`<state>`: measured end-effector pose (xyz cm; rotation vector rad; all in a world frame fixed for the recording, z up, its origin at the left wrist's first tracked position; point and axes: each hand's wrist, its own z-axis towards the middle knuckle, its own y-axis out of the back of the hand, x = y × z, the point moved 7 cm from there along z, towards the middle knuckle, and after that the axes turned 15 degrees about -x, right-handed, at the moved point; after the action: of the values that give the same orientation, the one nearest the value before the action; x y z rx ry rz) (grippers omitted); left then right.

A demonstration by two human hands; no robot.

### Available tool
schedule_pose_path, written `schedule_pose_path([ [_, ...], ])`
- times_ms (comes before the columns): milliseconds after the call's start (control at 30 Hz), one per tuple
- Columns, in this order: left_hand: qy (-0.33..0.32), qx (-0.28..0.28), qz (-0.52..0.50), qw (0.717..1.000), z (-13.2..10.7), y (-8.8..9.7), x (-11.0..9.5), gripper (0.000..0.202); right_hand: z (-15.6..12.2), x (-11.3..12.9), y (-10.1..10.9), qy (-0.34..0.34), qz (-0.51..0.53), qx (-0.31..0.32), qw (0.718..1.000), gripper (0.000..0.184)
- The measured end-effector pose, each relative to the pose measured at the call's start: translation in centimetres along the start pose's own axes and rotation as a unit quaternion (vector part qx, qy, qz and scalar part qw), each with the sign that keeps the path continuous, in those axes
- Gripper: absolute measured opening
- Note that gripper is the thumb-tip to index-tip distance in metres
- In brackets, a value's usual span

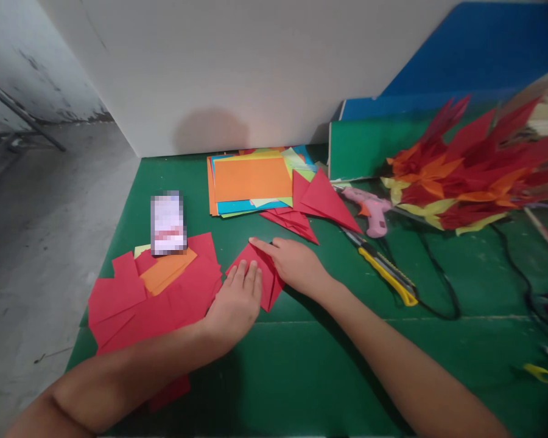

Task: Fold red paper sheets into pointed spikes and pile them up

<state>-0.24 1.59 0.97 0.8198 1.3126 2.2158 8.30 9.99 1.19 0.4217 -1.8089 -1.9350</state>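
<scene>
A folded sheet of red paper (268, 283) lies on the green table, with both my hands on it. My left hand (237, 301) rests flat on the paper's left side, fingers stretched out and pressing it down. From the right, my right hand (299, 261) reaches in with its index finger extended to the paper's top corner; its other fingers are partly hidden. Just left of my left hand is a spread of loose red paper pieces (173, 310) with small orange pieces (170, 272) on top. Folded red triangles (331, 201) lie beyond my right hand.
A phone (168, 222) with a blurred screen lies at the left. Coloured sheets (253, 180) are stacked at the back. To the right are a pink glue gun (372, 210), a yellow utility knife (388, 274), a black cord (445, 292) and red-orange paper flowers (475, 164). A white panel (256, 67) stands behind.
</scene>
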Motion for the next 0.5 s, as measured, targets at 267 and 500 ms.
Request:
schedule_pose_path([
  [267, -0.003, 0.000, -0.003, 1.000, 0.03, -0.18, -0.33, 0.043, -0.31, 0.68, -0.13, 0.070, -0.046, 0.035, 0.996, 0.056],
  [500, -0.016, 0.013, 0.007, 1.000, 0.07, 0.10, -0.17, 0.043, -0.38, 0.96, 0.29, 0.081, -0.047, 0.044, 0.995, 0.060],
])
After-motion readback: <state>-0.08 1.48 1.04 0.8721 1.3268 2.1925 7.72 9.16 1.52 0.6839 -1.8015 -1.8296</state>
